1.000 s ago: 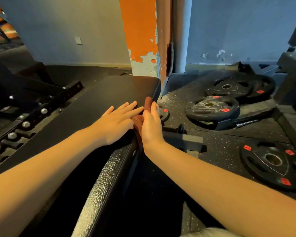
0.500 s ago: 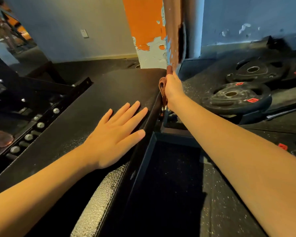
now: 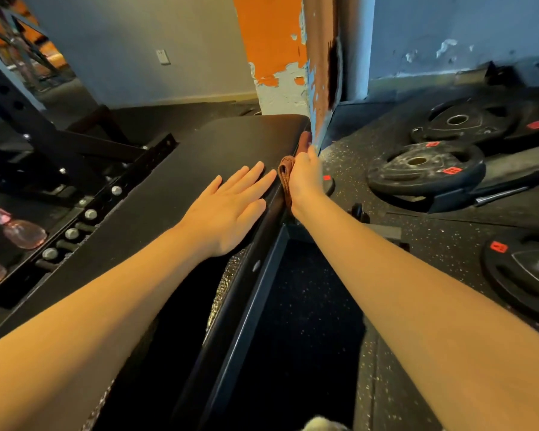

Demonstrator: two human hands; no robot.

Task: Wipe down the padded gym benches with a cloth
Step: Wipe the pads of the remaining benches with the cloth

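Centre: right hand [image 3: 305, 181], fingers [image 3: 308, 158] straight, presses cloth [image 3: 285, 177] on surface [image 3: 199, 169] edge; left hand [image 3: 231, 206] flat, released, braces. Advised: even, full-length strokes.

The person's left hand [image 3: 227, 213] and right hand [image 3: 305, 181] are bare; behind the fingers [image 3: 252, 172], both forearms show uncovered, sleeveless.

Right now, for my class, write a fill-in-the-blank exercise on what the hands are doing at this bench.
The right hand presses a brown ____ against the bench's side.
The left hand, fingers straight, holds ____.
Weight plates lie on the ____ beside the bench.
Missing: cloth; nothing; floor.
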